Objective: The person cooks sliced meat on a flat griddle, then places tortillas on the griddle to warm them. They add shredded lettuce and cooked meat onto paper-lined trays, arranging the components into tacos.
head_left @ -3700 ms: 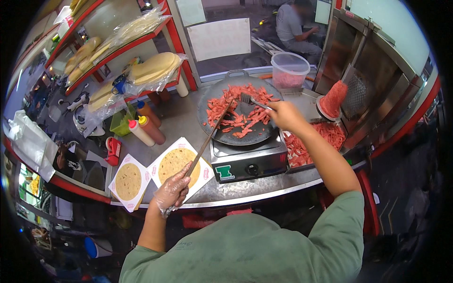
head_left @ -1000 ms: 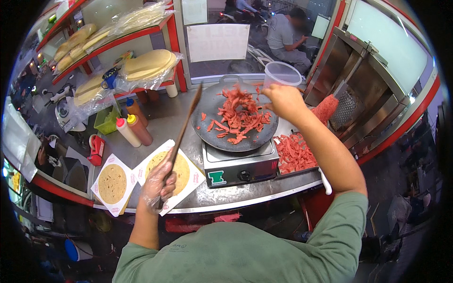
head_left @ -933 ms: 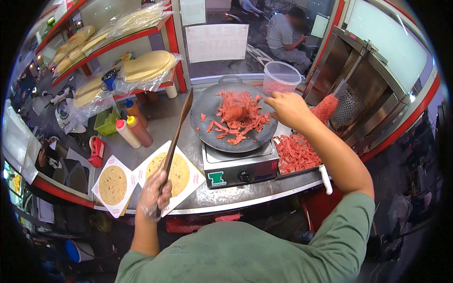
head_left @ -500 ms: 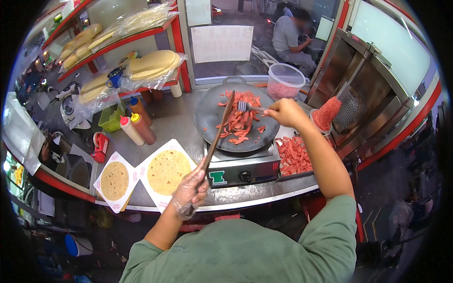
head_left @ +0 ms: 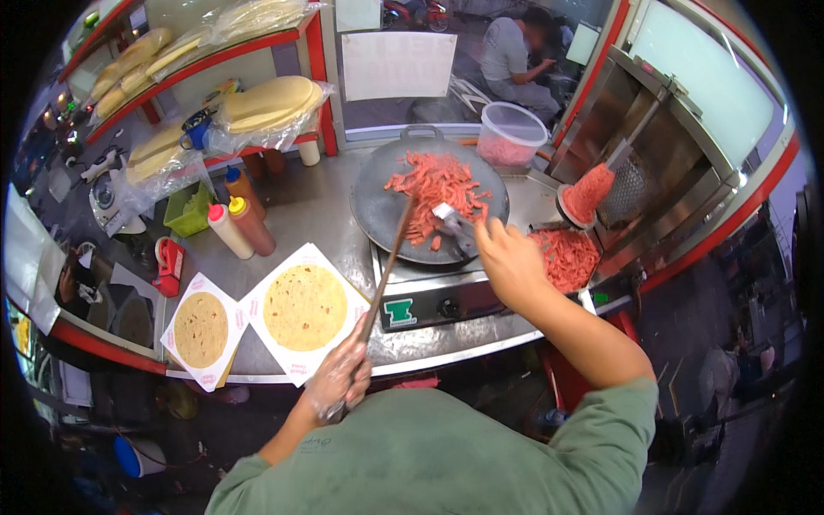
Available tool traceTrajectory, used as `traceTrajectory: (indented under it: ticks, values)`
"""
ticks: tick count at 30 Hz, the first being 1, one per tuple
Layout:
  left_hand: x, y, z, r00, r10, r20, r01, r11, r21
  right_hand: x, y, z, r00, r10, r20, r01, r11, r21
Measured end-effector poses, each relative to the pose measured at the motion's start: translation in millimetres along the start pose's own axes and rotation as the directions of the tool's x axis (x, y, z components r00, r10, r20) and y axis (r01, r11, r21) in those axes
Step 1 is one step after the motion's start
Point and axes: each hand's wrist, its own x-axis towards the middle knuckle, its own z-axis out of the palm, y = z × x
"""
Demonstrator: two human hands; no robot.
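My left hand (head_left: 340,379), in a clear plastic glove, is closed around the handle of a long, narrow knife (head_left: 391,257). The blade slants up over the near part of a round dark griddle pan (head_left: 371,206), its tip by a heap of reddish meat strips (head_left: 439,176). My bare right hand (head_left: 508,259) grips a fork (head_left: 444,211) whose head is in the meat's near right side, smeared by motion. Two flatbreads on white paper, a larger one (head_left: 305,307) and a smaller one (head_left: 201,330), lie left of the stove (head_left: 421,311).
More meat strips fill a tray (head_left: 592,300) right of the stove, below a meat cone (head_left: 589,193) on the upright grill. Behind the pan stands a clear tub (head_left: 512,137). Squeeze bottles (head_left: 230,232), a green basket (head_left: 190,215) and shelves of flatbread (head_left: 270,101) are at left.
The meat is heaped more thickly on the pan. My right hand has come nearer and slightly left with the fork. My left hand has lowered a little, still holding the knife.
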Motion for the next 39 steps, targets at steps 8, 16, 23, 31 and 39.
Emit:
traceTrajectory:
  ticks: [8,16,23,31,39]
  values:
    - [38.9,92.2,-35.2,0.992,0.095,0.077,-0.103,0.99,0.1,67.7,86.7,-3.5,0.825,0.315,0.47,-0.554,0.62,0.556]
    - [85.1,117.6,-56.7,0.997,0.063,-0.033,-0.048,0.941,0.335,4.0,55.1,-13.9,0.867,0.445,0.223,-0.494,0.715,0.494]
    - [88.9,79.8,5.4,1.0,-0.004,0.016,-0.005,0.863,0.505,-25.9,47.9,61.0,0.942,0.329,0.066,-0.306,0.761,0.572]
    - [139.9,55.7,121.6,0.994,0.108,-0.002,-0.087,0.811,0.579,-43.6,168.0,144.3,0.903,0.411,-0.125,-0.167,0.603,0.78]
    - [111.5,21.3,135.2,0.845,0.392,-0.363,-0.288,0.907,0.309,-71.8,202.6,157.0,0.795,0.607,0.014,-0.383,0.483,0.788]
